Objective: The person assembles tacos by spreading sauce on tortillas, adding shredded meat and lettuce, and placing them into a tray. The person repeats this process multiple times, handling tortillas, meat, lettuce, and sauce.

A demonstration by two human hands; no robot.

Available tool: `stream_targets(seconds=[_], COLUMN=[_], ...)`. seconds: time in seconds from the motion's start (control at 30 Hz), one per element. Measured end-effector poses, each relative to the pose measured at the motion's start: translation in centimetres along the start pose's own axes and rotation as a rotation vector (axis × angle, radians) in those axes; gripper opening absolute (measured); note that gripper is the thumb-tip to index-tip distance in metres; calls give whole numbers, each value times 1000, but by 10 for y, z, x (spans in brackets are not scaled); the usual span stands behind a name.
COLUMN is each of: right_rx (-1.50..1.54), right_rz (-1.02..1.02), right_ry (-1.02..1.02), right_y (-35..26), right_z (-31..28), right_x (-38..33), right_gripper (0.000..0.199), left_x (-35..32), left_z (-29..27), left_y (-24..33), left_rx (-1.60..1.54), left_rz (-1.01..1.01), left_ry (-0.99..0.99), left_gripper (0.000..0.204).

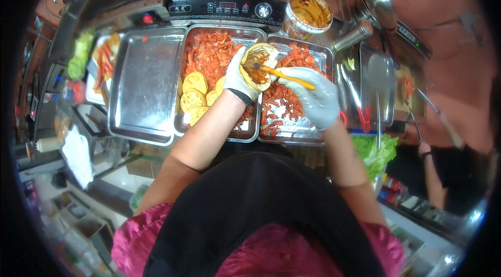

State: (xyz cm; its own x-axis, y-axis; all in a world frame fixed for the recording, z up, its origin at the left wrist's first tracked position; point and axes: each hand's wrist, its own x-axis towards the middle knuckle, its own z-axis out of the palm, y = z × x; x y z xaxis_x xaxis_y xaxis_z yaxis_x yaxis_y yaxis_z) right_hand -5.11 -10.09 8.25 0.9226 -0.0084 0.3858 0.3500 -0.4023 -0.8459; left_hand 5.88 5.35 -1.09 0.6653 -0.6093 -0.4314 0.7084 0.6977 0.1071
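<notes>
My gloved left hand point(235, 77) is closed around a split round flatbread point(262, 52), held opened out above the metal trays. Dark brown sauce coats its inner face. In my gloved right hand point(315, 98) is a sauce brush point(292, 77) with an orange handle; its dark head touches the inside of the bread. Below my left hand, several golden round breads point(194, 83) lie in the middle tray point(181, 76) beside chopped reddish meat point(213, 50). More chopped meat point(282, 100) lies in the right tray point(327, 63), under my right hand.
A sauce tub point(308, 13) stands behind the right tray. At left is another metal tray point(146, 84). Red-handled tongs point(357, 102) and lettuce point(373, 154) lie to the right. A control panel point(224, 8) runs along the back. Far right, another person's hand point(424, 148) works long tongs point(416, 123).
</notes>
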Motion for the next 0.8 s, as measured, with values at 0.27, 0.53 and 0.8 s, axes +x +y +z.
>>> stream_targets(seconds=[0.27,0.53,0.8], right_rx=[25,244,-272], right_rz=[18,171,-233], right_ry=[153,-5,-370], right_y=[10,34,27], right_z=[-15,3,-4], right_x=[7,11,32], right_gripper=[26,18,26], left_x=[6,8,2], left_z=[-3,-8,-3], left_y=[0,1,-4], left_rx=[-36,-39,19], left_rz=[-5,-15,-1], left_ry=[14,7,50], left_gripper=[45,51,50])
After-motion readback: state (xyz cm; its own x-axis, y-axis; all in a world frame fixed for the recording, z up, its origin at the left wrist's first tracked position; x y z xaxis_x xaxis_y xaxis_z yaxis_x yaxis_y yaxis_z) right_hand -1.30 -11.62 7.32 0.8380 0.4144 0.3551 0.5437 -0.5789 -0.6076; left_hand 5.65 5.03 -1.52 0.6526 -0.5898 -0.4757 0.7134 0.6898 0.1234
